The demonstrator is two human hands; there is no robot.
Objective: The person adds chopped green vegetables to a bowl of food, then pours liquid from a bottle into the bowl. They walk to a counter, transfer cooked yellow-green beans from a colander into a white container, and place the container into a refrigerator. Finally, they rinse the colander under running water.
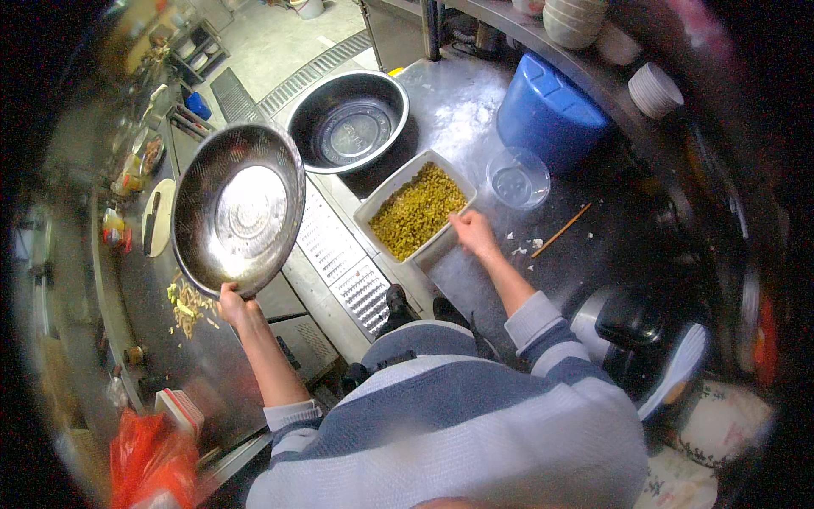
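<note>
My left hand (238, 306) grips the rim of a large metal colander (245, 203), which is tilted up so that its inside shows. Nothing can be seen in it. With my right hand (472, 231) I hold the near right corner of a white rectangular tub (421, 256) full of chopped yellow-green vegetables (416, 213). Beyond the tub stands an empty round metal basin (356, 127) at the edge of the steel table. A clear plastic bowl (518, 178) is on the tabletop to the right of the tub.
A blue plastic bin (548, 105) and a wooden stick (561, 230) are on the right table. A shelf with stacked bowls (574, 22) overhangs it. On the left counter lie a knife (151, 223) on a round board (164, 203), sliced food (187, 308) and a red bag (152, 461).
</note>
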